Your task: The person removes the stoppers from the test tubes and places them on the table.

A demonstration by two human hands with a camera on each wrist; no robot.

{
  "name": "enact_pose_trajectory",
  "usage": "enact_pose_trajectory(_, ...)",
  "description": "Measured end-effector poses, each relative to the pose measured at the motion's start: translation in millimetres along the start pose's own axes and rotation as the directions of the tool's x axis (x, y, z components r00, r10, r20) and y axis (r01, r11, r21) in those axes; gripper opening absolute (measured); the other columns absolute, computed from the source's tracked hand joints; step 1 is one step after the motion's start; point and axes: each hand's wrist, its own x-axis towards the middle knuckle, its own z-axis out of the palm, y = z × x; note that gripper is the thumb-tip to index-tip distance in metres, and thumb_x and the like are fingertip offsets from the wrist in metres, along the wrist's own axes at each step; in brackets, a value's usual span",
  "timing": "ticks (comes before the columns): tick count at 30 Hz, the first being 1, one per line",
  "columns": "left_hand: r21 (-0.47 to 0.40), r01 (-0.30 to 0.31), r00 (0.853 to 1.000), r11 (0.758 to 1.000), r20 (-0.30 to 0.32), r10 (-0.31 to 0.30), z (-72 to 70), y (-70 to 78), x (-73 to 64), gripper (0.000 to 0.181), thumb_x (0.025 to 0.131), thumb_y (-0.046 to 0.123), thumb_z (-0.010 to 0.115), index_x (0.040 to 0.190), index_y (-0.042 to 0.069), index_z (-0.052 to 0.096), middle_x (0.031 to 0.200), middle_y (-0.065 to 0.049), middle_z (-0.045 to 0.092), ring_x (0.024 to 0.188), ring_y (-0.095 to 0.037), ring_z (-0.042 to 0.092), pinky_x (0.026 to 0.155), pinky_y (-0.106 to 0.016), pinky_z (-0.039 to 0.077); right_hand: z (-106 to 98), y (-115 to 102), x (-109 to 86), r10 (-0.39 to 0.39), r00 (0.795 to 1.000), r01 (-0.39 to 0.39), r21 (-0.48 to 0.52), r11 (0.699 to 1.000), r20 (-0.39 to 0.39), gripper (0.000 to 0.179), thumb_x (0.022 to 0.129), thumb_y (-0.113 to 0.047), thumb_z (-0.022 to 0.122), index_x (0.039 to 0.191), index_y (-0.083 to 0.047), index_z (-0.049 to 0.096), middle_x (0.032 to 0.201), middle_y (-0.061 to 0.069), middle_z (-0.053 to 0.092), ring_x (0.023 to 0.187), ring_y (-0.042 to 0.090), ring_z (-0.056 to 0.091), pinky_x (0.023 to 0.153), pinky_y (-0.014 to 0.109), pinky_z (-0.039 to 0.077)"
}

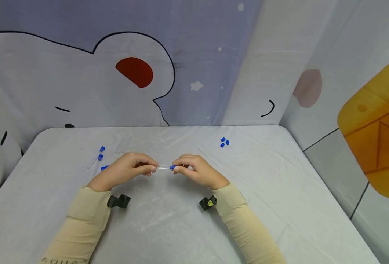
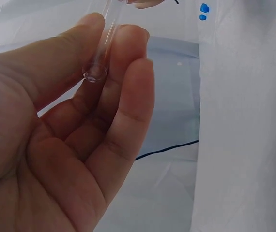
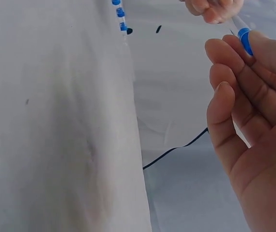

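Between the two hands a clear test tube (image 1: 163,168) lies roughly level above the table. My left hand (image 1: 128,169) pinches its rounded closed end between thumb and fingers; that end shows in the left wrist view, where the glass tube (image 2: 103,53) runs up past the thumb. At the other end is a blue cap (image 1: 173,167), which my right hand (image 1: 197,169) pinches with thumb and fingertips. In the right wrist view the blue cap (image 3: 245,40) sits at the tube's mouth, against the thumb.
Left of the left hand lie several clear tubes with blue caps (image 1: 100,157), partly hidden by that hand. Behind it rests a faint clear piece (image 1: 123,145). Three loose blue caps (image 1: 227,142) are at the back right of the white-covered table (image 1: 161,223). Printed cloth walls surround it.
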Motion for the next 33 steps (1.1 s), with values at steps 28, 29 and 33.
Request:
enact_pose_trajectory(28, 0.111, -0.007, 1.000, 0.994, -0.029, 0.010, 4.8, 1.1, 1.9, 0.025, 0.101, 0.020, 0.066, 0.115, 0.001, 0.074, 0.094, -0.007, 0.073, 0.081, -0.023, 0.069, 0.074, -0.037, 0.055, 6.2, 2.6, 3.3, -0.147, 0.969, 0.113, -0.170, 0.979, -0.201, 0.006, 0.090, -0.006, 0.075, 0.090, -0.005, 0.080, 0.074, -0.002, 0.068, 0.064, 0.016, 0.053, 0.059, 0.027, 0.045)
enact_pose_trajectory(29, 0.114, -0.007, 1.000, 0.993, -0.029, 0.010, 5.1, 0.9, 2.1, 0.026, 0.101, 0.021, 0.066, 0.115, 0.001, 0.074, 0.095, -0.007, 0.074, 0.080, -0.022, 0.069, 0.075, -0.038, 0.055, 6.5, 2.8, 3.3, -0.143, 0.969, 0.109, -0.174, 0.979, -0.203, 0.006, 0.090, -0.006, 0.074, 0.090, -0.005, 0.080, 0.074, -0.002, 0.069, 0.064, 0.017, 0.053, 0.060, 0.027, 0.045)
enact_pose_trajectory(33, 0.131, -0.005, 0.999, 0.991, -0.033, 0.009, 6.4, 0.3, 3.0, 0.026, 0.101, 0.021, 0.065, 0.115, 0.001, 0.074, 0.096, -0.006, 0.074, 0.080, -0.020, 0.069, 0.076, -0.039, 0.056, 7.1, 3.7, 2.8, -0.140, 0.968, 0.100, -0.189, 0.977, -0.211, 0.006, 0.090, -0.006, 0.074, 0.090, -0.005, 0.080, 0.075, -0.002, 0.070, 0.064, 0.019, 0.054, 0.059, 0.025, 0.045)
